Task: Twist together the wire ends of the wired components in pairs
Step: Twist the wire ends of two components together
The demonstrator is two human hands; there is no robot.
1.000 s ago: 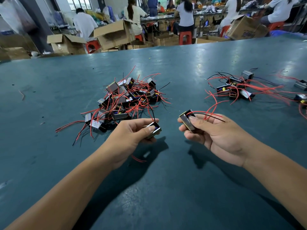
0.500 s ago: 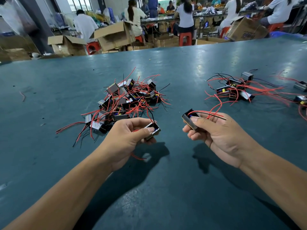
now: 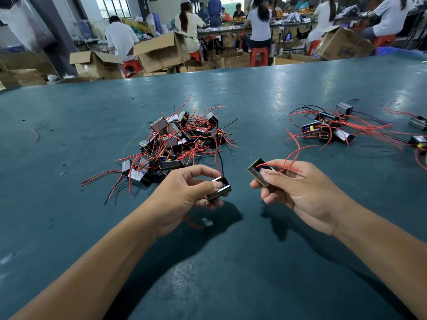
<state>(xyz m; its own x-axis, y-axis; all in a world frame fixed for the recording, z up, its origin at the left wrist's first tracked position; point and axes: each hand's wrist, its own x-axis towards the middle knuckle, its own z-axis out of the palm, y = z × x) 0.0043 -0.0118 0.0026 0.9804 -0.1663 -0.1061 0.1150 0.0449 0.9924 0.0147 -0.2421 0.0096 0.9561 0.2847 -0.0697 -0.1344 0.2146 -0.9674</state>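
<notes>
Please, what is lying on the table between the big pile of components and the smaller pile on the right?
In the head view, only bare green table separates the big pile from the smaller pile.

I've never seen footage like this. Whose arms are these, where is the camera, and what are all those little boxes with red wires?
There is no machine here: these are a person's two bare arms, filmed by a wide-angle camera worn on the head, looking forward and down. That is why the arms reach in from the bottom of the picture.

The left hand holds one small boxy component between thumb and fingers; a red and a black wire rise from it. The right hand holds a second component, with red wires curving over it.

On the green table lies a heap of the same parts, tangled in red and black wires. A smaller group lies far right. The job is to twist wire ends together in pairs.

Behind the table, other people sit among cardboard boxes.
</notes>
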